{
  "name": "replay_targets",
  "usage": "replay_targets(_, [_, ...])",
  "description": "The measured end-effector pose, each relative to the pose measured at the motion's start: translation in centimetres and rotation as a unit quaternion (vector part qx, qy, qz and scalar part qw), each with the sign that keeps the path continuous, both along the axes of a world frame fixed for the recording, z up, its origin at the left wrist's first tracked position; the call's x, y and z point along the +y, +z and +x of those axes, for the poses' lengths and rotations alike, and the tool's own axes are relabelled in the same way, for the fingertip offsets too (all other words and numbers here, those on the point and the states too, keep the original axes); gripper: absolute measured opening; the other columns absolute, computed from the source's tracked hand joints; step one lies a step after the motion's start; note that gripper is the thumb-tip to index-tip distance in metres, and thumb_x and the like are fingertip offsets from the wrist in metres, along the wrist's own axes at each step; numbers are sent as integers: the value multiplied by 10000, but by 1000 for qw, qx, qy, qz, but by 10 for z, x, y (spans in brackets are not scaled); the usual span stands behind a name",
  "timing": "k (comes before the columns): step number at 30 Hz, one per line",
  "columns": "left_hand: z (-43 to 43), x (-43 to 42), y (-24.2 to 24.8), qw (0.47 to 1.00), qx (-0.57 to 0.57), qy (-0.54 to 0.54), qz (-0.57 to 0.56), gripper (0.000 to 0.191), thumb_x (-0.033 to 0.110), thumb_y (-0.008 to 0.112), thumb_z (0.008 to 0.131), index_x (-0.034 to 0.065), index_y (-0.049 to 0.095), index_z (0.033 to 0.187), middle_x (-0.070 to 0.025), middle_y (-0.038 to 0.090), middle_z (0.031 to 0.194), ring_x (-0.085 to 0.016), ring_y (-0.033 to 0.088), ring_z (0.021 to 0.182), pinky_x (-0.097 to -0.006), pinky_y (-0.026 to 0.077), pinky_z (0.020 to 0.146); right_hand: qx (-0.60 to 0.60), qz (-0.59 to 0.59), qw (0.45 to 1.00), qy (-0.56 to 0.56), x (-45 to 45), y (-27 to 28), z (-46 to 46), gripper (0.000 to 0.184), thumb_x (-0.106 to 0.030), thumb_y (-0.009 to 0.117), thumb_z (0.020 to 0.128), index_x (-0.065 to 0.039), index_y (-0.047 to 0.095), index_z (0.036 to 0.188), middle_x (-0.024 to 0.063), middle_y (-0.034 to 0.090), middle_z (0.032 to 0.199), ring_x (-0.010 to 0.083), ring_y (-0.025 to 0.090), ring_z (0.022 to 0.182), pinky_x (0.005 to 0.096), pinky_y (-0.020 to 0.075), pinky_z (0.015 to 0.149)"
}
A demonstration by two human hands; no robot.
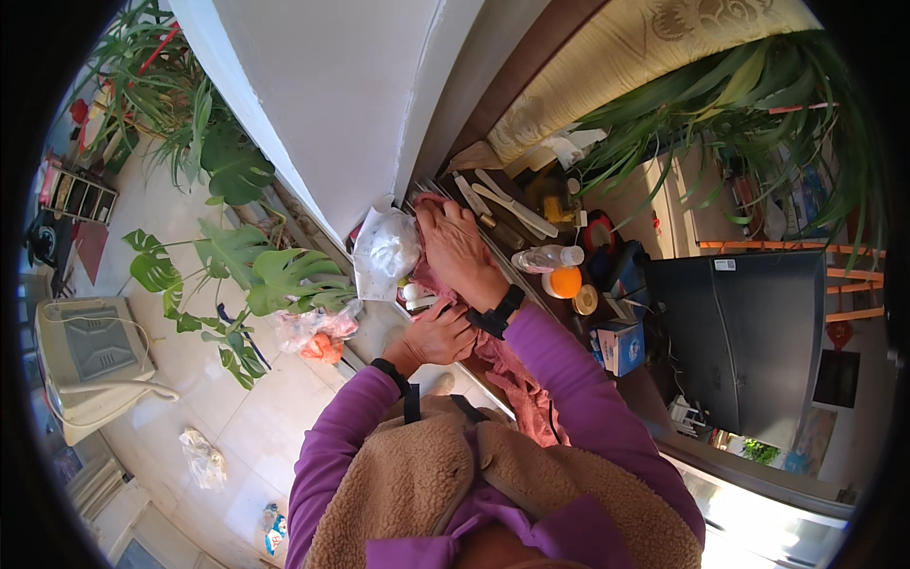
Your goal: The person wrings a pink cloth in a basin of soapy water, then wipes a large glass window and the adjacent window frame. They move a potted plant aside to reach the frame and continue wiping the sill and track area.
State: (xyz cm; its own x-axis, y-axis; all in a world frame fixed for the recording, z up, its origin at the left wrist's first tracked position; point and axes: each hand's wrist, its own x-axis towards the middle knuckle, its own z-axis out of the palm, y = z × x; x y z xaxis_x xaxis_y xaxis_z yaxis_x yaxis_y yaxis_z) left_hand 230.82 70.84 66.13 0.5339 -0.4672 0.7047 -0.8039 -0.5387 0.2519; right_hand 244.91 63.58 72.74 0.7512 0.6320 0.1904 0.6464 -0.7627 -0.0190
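Observation:
My right hand (451,238) is on a crumpled pink cloth (432,274), with cloth showing at its fingertips and along its side. My left hand (439,334) has its fingers curled just below the right wrist, close to the cloth; what lies under them is hidden. More pink cloth (522,387) trails down the edge of a dark wooden surface towards my vest. Left of the right hand, a clear plastic bag (394,245) rests in a white paper-like box (368,267). Small white items (416,293) lie between the box and the cloth.
Knives (515,206), a clear plastic bottle (547,258) and an orange-lidded jar (563,282) crowd the surface to the right. A monitor (725,341) stands farther right. Potted plant leaves (291,274) reach in at left, above plastic bags (320,331). A wall (320,92) rises ahead.

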Motion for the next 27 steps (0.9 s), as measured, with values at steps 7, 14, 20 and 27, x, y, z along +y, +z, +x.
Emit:
replay_targets(7, [-2,0,0,1000,25,0,6,207,271,677,781,101,683,897,-46,654,1000,-252,586,1021,-477,407,1069,-8,42,999,-21,3,-5,-2,341,-159,563,876,-51,596,1197,90,683,1169,274,555,1103,407,397,887])
replay_targets(14, [0,0,2,1000,4,0,-13,178,269,688,781,108,664,852,-55,640,952,-252,597,1042,-498,370,1126,65,61,995,-44,-23,5,-24,383,-144,616,860,-40,592,1227,101,676,1209,312,562,1108,430,432,909])
replay_targets(20, [-1,0,-1,1000,16,1,-4,179,276,687,790,110,660,851,-63,636,946,-258,602,1055,-511,354,1137,33,76,996,-19,-17,0,-16,342,-96,576,863,-38,602,1198,101,687,1163,314,570,1067,412,467,882])
replay_targets(27, [0,-1,0,1000,18,-2,-13,207,276,679,779,101,677,890,-60,650,970,-256,602,1044,-492,379,1098,-8,276,961,-31,-13,15,6,172,-11,623,842,-60,682,996,102,708,958,326,607,837,410,515,757])
